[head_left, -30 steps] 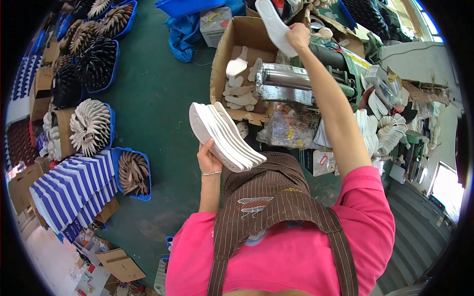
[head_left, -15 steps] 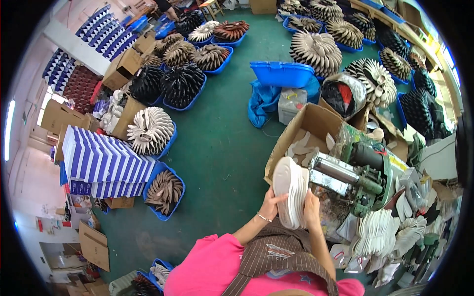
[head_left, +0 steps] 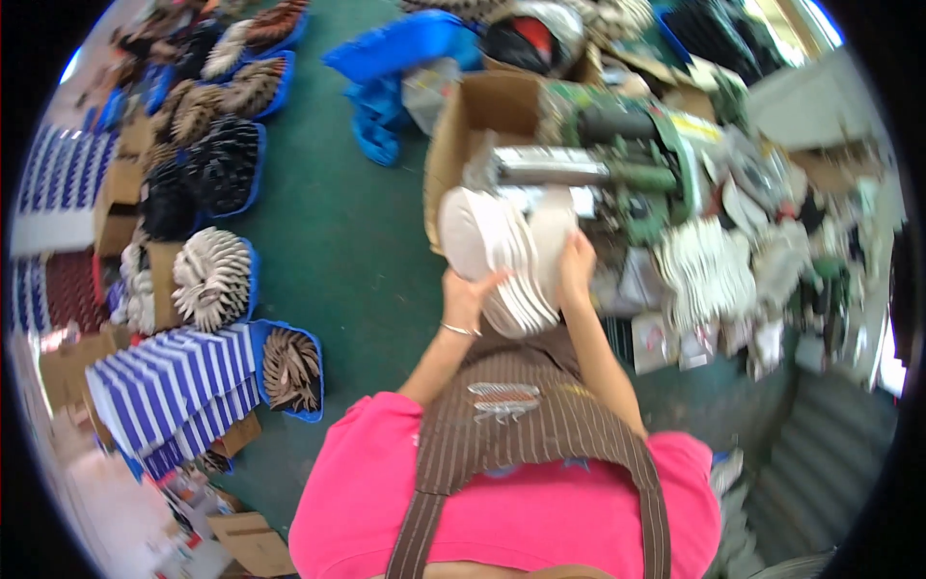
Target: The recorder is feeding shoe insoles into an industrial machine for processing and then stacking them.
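A stack of white shoe insoles [head_left: 492, 236] is held in front of my apron. My left hand [head_left: 465, 299] grips it from the left side, thumb across the edges. The insoles are fanned, their edges showing as steps. My right hand [head_left: 577, 262] is closed on the right edge of an insole [head_left: 551, 246] that stands apart from the stack at the top. Just beyond the insoles is a green machine [head_left: 641, 174] with a shiny metal roller [head_left: 550, 166]. The stack's far end overlaps the machine's front in view.
An open cardboard box [head_left: 494, 96] stands behind the roller. Fanned white insoles [head_left: 704, 265] lie right of the machine. Blue tubs of shoe parts [head_left: 236, 164] line the floor at left, near striped blue-and-white stacked boxes [head_left: 178, 381]. A blue tub [head_left: 395, 43] sits at the back.
My view has shifted, so the surroundings sit elsewhere in the picture. The stack, compact before, is now fanned, and an insole on the right side has parted from the others in my right hand.
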A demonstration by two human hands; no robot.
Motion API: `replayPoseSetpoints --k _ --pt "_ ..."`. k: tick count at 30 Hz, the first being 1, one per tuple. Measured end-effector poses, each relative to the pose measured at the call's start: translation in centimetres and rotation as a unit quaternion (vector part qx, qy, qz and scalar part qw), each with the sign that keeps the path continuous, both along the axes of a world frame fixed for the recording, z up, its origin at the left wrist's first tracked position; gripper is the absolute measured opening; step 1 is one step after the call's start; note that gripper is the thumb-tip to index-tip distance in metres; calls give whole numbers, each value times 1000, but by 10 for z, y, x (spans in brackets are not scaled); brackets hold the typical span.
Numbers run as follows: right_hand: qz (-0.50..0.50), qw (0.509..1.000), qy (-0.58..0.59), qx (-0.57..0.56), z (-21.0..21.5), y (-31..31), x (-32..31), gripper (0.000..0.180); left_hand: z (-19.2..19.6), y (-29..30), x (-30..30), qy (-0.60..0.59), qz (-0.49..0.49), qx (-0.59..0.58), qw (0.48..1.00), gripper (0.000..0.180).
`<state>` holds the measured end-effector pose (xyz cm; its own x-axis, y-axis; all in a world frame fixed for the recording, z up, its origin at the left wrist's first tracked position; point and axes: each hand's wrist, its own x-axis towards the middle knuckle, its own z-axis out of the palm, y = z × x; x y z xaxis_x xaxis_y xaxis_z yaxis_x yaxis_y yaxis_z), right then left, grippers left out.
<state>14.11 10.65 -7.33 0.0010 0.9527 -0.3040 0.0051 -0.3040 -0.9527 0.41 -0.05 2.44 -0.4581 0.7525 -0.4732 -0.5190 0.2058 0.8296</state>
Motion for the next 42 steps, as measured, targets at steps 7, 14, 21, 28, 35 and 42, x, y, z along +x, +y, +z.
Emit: replayPoseSetpoints --k 7,14,21,28,35,42 --pt "223 975 8 -2 58 -30 -8 27 -26 7 3 -19 40 19 999 47" --pt "73 996 -24 -53 44 -4 9 29 -20 -1 17 -89 62 31 994 45" --pt "151 984 74 -64 55 -42 0 25 -24 3 18 -23 88 30 995 41" --pt "179 964 101 -166 60 -4 -5 31 -20 5 17 9 94 24 995 39" --pt "33 995 29 -92 20 8 13 36 -23 4 22 -23 88 19 996 37" --pt "200 977 71 -13 67 -40 -8 25 -25 2 18 18 117 19 993 35"
